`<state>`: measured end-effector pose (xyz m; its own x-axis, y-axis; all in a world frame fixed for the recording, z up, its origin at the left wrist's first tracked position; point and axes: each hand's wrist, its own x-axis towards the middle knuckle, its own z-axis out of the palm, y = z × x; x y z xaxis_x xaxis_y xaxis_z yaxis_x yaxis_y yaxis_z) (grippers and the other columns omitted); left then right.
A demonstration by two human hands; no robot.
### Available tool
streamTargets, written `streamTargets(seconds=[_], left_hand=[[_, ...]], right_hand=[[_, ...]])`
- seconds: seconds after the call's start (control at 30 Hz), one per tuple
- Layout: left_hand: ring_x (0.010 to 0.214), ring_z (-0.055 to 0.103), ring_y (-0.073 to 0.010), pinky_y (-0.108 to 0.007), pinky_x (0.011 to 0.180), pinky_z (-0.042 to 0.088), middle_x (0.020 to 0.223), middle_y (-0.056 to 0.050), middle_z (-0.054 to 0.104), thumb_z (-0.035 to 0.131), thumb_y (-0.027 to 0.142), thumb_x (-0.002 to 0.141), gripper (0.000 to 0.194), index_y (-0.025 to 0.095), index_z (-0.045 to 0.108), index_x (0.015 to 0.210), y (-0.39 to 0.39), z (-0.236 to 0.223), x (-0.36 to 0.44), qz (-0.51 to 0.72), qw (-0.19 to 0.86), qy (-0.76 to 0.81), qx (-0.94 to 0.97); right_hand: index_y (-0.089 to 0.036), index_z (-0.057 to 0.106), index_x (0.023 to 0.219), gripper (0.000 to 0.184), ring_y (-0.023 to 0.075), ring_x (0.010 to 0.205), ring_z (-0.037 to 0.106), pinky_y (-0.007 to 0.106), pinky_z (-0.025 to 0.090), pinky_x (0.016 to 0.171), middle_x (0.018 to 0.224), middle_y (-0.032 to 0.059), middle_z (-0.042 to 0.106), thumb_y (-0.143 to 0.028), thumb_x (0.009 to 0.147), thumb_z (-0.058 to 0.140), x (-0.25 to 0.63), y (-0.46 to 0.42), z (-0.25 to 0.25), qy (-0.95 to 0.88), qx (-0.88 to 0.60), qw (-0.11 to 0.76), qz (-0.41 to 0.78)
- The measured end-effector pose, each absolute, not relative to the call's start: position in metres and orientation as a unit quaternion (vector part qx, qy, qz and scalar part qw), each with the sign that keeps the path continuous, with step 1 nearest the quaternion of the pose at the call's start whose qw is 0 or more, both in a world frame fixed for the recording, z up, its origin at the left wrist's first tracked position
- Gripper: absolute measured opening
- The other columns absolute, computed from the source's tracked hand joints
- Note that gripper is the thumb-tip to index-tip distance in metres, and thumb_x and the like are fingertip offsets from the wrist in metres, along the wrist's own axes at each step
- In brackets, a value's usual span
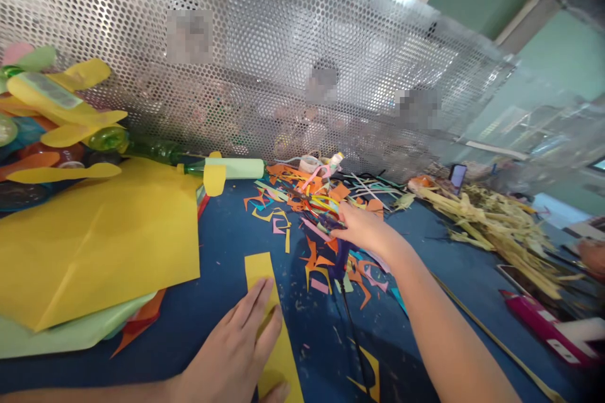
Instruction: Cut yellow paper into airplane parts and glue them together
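My left hand (241, 334) lies flat, fingers stretched out, on a long yellow paper strip (259, 266) on the blue table. My right hand (363, 227) reaches over a heap of cut paper scraps (316, 258). Its thumb and fingertips close around a dark tool among the scraps; its kind is hidden. Just left of those fingers are yellow and red curved handles (324, 203), partly buried. Below the right hand stands a dark purple tool (339, 261) with a black cord (352, 321), resembling a glue gun.
Large yellow paper sheets (142, 233) lie at left, near bottles dressed with paper shapes (61, 101). A pale green wrapped bottle (236, 168) lies behind. Dry husks (491, 214) and a magenta box (543, 327) are at right. A perforated metal screen (265, 44) borders the back.
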<state>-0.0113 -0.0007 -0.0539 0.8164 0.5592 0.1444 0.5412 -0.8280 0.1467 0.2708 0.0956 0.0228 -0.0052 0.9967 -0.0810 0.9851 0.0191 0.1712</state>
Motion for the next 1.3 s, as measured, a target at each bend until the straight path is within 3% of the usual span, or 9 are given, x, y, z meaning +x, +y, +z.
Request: streamTargets(seconds=[0.23, 0.43, 0.53, 0.7, 0.83, 0.93, 1.07, 1.17, 1.3], left_hand=[[0.129, 0.028, -0.0332, -0.04, 0.099, 0.037, 0.141, -0.015, 0.033, 0.05, 0.044, 0.079, 0.056, 0.014, 0.046, 0.127, -0.002, -0.059, -0.013, 0.112, 0.053, 0.288, 0.949], [0.128, 0.03, -0.0342, -0.04, 0.096, 0.039, 0.14, -0.018, 0.032, 0.05, 0.044, 0.079, 0.059, 0.013, 0.044, 0.129, -0.002, -0.058, -0.012, 0.098, 0.045, 0.284, 0.953], [0.128, 0.029, -0.0341, -0.04, 0.096, 0.04, 0.141, -0.018, 0.031, 0.05, 0.043, 0.079, 0.059, 0.014, 0.044, 0.129, -0.001, -0.057, -0.012, 0.091, 0.055, 0.289, 0.952], [0.128, 0.029, -0.0328, -0.038, 0.097, 0.039, 0.141, -0.015, 0.031, 0.049, 0.046, 0.08, 0.058, 0.015, 0.044, 0.129, 0.0, -0.056, -0.011, 0.097, 0.062, 0.293, 0.949], [0.128, 0.029, -0.0333, -0.039, 0.097, 0.038, 0.14, -0.016, 0.033, 0.049, 0.046, 0.08, 0.058, 0.014, 0.044, 0.128, -0.002, -0.058, -0.012, 0.108, 0.056, 0.293, 0.948], [0.128, 0.029, -0.0334, -0.039, 0.098, 0.038, 0.14, -0.016, 0.033, 0.049, 0.046, 0.079, 0.058, 0.014, 0.045, 0.128, -0.002, -0.059, -0.012, 0.107, 0.055, 0.292, 0.949], [0.128, 0.029, -0.0337, -0.039, 0.096, 0.039, 0.14, -0.017, 0.032, 0.048, 0.047, 0.08, 0.059, 0.014, 0.045, 0.128, -0.001, -0.056, -0.012, 0.094, 0.057, 0.29, 0.951], [0.128, 0.029, -0.035, -0.041, 0.095, 0.04, 0.139, -0.021, 0.031, 0.048, 0.044, 0.08, 0.059, 0.012, 0.043, 0.129, -0.001, -0.051, -0.011, 0.077, 0.057, 0.288, 0.953], [0.128, 0.028, -0.0358, -0.044, 0.095, 0.04, 0.139, -0.022, 0.03, 0.047, 0.044, 0.08, 0.059, 0.012, 0.042, 0.13, -0.004, -0.048, -0.011, 0.076, 0.075, 0.295, 0.949]], right_hand=[[-0.016, 0.054, 0.083, 0.023, 0.0205, 0.066, 0.058, 0.026, 0.034, 0.049, 0.078, 0.0065, 0.059, -0.032, 0.071, 0.064, 0.274, 0.097, 0.02, 0.709, 0.699, 0.081, 0.053], [-0.021, 0.062, 0.075, 0.011, 0.0195, 0.085, 0.057, 0.029, 0.04, 0.07, 0.085, 0.0041, 0.06, -0.028, 0.081, 0.056, 0.244, 0.093, 0.022, 0.758, 0.643, 0.051, 0.098], [-0.017, 0.065, 0.066, 0.021, 0.0233, 0.087, 0.057, 0.031, 0.042, 0.071, 0.079, 0.0092, 0.063, -0.021, 0.082, 0.053, 0.227, 0.093, 0.014, 0.756, 0.641, 0.068, 0.118], [-0.009, 0.069, 0.074, 0.02, 0.0285, 0.086, 0.057, 0.033, 0.045, 0.063, 0.082, 0.0176, 0.063, 0.001, 0.074, 0.052, 0.207, 0.091, -0.003, 0.725, 0.666, 0.087, 0.149], [-0.006, 0.069, 0.081, 0.026, 0.0305, 0.088, 0.054, 0.032, 0.045, 0.056, 0.088, 0.0216, 0.06, 0.004, 0.074, 0.046, 0.201, 0.091, -0.015, 0.709, 0.679, 0.08, 0.171], [-0.006, 0.068, 0.084, 0.028, 0.0293, 0.087, 0.054, 0.032, 0.045, 0.059, 0.087, 0.0214, 0.06, 0.005, 0.074, 0.044, 0.2, 0.091, -0.018, 0.707, 0.679, 0.071, 0.183], [-0.008, 0.067, 0.078, 0.021, 0.029, 0.086, 0.053, 0.036, 0.043, 0.074, 0.077, 0.0178, 0.06, 0.0, 0.073, 0.048, 0.199, 0.09, -0.015, 0.73, 0.655, 0.056, 0.189], [-0.011, 0.064, 0.08, 0.015, 0.0297, 0.091, 0.051, 0.039, 0.041, 0.081, 0.081, 0.016, 0.06, -0.011, 0.079, 0.049, 0.198, 0.089, -0.01, 0.751, 0.631, 0.023, 0.195], [-0.014, 0.055, 0.08, 0.015, 0.0252, 0.08, 0.056, 0.036, 0.044, 0.071, 0.078, 0.0113, 0.059, -0.023, 0.085, 0.044, 0.199, 0.09, -0.009, 0.757, 0.629, -0.122, 0.126]])
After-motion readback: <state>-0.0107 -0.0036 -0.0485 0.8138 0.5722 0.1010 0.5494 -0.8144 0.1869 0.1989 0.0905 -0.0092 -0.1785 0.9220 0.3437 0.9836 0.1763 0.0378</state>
